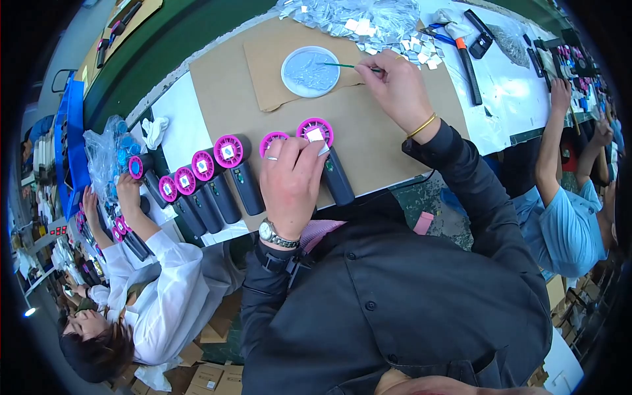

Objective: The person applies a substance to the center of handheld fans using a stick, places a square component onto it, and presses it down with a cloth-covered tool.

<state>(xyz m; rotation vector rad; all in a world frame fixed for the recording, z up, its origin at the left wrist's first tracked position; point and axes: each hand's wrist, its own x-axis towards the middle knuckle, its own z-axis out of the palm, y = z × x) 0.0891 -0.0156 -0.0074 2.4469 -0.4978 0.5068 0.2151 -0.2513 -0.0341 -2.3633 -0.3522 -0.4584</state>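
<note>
As two co-workers, one in a white shirt (174,280) and one in a blue shirt (559,224), kept to their places on either side, a person in a dark jacket (434,289) worked at a long white bench (507,108). Brown cardboard (378,148) covered the middle of it, with a folded brown sheet (263,76) on top. A row of black handheld fans (245,189) with pink rims stood along the near edge, left of the person's left hand (289,181).

That hand was the nearer one to the fan (340,179) at the row's right end; its bent fingers reached up and right to the pink rim, though whether they gripped anything could not be told. The fan's head pointed away from the person, its handle slanting back toward the body and to the right.

Farther out, the right hand (398,92) pinched a thin green stick (342,65) between thumb and finger. Its long axis ran almost level, leftward into a round dish (284,71) of pale gel. Smallest of all, a white square (315,134) lay on the fan's face, beside the left fingertips.
</note>
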